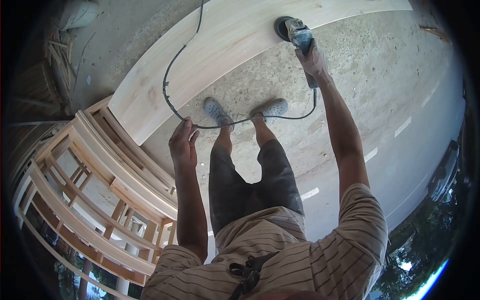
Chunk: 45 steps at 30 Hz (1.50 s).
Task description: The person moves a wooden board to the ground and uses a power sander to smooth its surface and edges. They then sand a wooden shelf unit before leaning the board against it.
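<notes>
My right hand (314, 62) is wrapped round the body of an angle grinder (300, 36), whose round dark disc (283, 29) lies over the near edge of a long pale wooden board (220, 50). From the grinder's rear end a black power cord (280, 118) loops across in front of my feet to my left hand (184, 142). That hand pinches the cord between thumb and fingers. Beyond it the cord (167, 75) curves up over the board, with a rough, taped-looking stretch along it.
Wooden frames with slats (100, 200) stand close on my left. Scrap wood (61, 62) and a pale sack (79, 14) lie at the upper left. My feet, in grey clogs (274, 108), stand on rough concrete (370, 65). A vehicle (444, 172) is at the far right.
</notes>
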{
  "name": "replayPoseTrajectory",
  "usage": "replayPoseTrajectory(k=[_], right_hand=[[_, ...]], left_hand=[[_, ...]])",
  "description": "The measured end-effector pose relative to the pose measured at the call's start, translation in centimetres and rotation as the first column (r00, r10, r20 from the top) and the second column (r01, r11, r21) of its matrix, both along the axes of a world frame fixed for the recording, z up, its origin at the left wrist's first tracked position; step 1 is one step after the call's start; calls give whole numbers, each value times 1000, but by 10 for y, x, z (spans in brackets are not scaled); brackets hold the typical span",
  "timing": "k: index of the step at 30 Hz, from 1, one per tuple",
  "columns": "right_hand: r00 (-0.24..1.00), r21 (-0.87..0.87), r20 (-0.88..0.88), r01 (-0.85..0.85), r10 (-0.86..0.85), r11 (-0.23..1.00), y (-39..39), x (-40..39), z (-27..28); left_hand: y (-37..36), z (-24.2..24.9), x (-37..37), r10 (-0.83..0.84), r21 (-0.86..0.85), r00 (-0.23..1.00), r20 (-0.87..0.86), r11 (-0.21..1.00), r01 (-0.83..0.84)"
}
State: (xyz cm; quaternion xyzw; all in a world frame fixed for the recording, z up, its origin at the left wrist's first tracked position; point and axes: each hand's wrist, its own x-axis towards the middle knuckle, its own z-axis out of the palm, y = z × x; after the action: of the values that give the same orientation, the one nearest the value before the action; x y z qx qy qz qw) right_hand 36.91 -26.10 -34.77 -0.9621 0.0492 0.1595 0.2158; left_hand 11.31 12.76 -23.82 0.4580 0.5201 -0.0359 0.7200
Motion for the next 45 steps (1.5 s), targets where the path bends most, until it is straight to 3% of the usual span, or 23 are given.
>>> replayPoseTrajectory(k=[3,6,8,15,22,26,30,35,38,41,45], right_hand=[[999,-53,-40,-25,23,998,45,-24,20],[996,15,25,-91,91,996,80,-54,20],[989,62,-24,-146,147,987,101,-68,26],[869,15,-2,-495,495,869,143,-91,17],[936,20,-104,-335,335,942,74,-36,29],[975,-32,-12,-224,224,974,-7,9,24],[991,-156,-13,-133,133,979,-76,52,22],[996,-162,-56,-81,73,983,-138,98,24],[997,-195,-65,-53,41,979,-165,117,10],[997,-70,-8,80,-81,994,-174,124,7],[995,-87,-4,96,-96,992,-157,118,3]], left_hand=[[18,0,-8,-12,3,999,-43,1000,13],[39,6,-16,-28,7,996,-81,1000,29],[52,7,-17,-41,10,994,-98,999,42],[60,2,-4,-130,56,984,-122,989,137],[-3,12,33,-181,2,975,-128,983,183],[-55,5,64,-198,-69,968,-151,979,190],[-113,-5,95,-176,-145,979,-103,976,161],[-168,-6,137,-187,-210,980,-72,963,168],[-177,-2,148,-194,-217,978,-73,960,175],[-170,0,146,-174,-210,982,-73,965,155],[-144,1,131,-128,-174,988,-91,979,111]])
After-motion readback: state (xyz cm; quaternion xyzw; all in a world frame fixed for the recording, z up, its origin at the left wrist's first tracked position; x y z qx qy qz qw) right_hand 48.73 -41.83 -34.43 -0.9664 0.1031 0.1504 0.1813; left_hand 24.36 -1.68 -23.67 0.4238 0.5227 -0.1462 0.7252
